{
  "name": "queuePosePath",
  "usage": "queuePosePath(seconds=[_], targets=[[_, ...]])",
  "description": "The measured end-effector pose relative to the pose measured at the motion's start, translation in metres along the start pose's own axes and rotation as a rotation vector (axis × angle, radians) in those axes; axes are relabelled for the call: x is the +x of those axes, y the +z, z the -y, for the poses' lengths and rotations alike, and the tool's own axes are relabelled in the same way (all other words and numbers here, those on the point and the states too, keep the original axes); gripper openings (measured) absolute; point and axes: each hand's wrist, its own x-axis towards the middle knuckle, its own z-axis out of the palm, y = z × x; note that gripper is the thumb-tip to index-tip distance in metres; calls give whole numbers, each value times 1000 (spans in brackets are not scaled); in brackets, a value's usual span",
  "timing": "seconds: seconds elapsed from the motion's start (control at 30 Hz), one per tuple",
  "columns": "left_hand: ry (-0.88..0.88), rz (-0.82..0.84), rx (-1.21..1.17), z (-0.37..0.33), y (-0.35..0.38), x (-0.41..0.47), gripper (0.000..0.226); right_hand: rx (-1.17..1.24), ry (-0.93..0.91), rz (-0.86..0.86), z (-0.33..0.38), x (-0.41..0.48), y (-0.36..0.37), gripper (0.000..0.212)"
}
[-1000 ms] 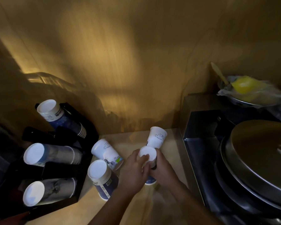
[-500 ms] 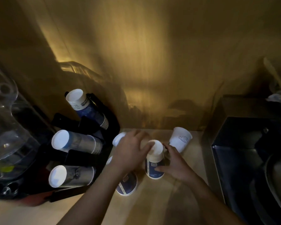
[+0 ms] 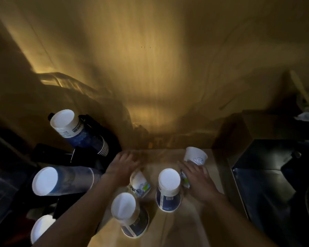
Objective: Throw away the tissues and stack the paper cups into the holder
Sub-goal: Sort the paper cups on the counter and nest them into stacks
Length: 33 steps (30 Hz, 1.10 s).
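Note:
On the wooden counter point(image 3: 168, 227), two upside-down paper cup stacks stand: one in the middle point(image 3: 169, 189) and one nearer to me point(image 3: 130, 216). A cup with a green label point(image 3: 140, 184) lies on its side just under my left hand point(image 3: 122, 166), whose fingers are spread. My right hand point(image 3: 199, 180) lies over another green-labelled cup point(image 3: 185, 180), fingers stretched toward a white cup point(image 3: 195, 155) at the back. The black holder point(image 3: 89, 157) on the left carries three slanted cup stacks point(image 3: 75, 129), point(image 3: 61, 180), point(image 3: 41, 227). No tissues are in view.
A wooden wall point(image 3: 150, 77) closes the back. A dark metal appliance point(image 3: 268, 175) bounds the counter on the right. Clear plastic items point(image 3: 0, 184) sit in shadow at the far left, beyond the holder.
Both hands have let go of the middle cup stack. My left hand has drawn left over the lying cup, and my right hand has moved right onto another cup.

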Motion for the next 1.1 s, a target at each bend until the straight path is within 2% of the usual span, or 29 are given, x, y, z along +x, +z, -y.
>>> queuePosePath(seconds=[0.03,0.1,0.13,0.17,0.2,0.3,0.37,0.5,0.57,0.67,0.8,0.9,0.97,1.1], targets=[[25,-54,60,-3,5,3,60,-49,-23,26,-1,5,2,67],[66,-52,166,-8,7,8,58,-151,-67,96,-4,15,6,64],[108,-36,133,-8,19,12,56,-192,-82,137,-6,18,8,62],[133,49,124,-8,30,16,53,-238,-98,165,-7,22,9,59],[156,136,117,-7,36,20,50,-291,-136,145,-8,26,10,57],[204,114,81,-4,46,25,53,-436,-137,90,-12,39,11,56],[170,108,3,-4,53,26,59,-463,-107,120,-17,43,15,62],[-22,102,-194,-5,56,31,67,-505,33,155,-21,44,16,76],[-156,19,-369,-2,49,31,67,-470,96,106,-18,43,9,70],[-335,-166,-654,8,24,26,70,-312,175,-94,-15,44,-9,59],[-404,-502,-1176,16,-26,8,58,-43,219,-335,-11,44,-37,60],[-365,-697,-1407,11,-73,-15,61,144,330,-464,-6,39,-59,65],[-264,-796,-1490,-1,-101,-36,62,266,389,-523,-3,32,-72,68],[-62,-877,-1564,-51,-132,-79,71,354,421,-594,1,12,-91,70]])
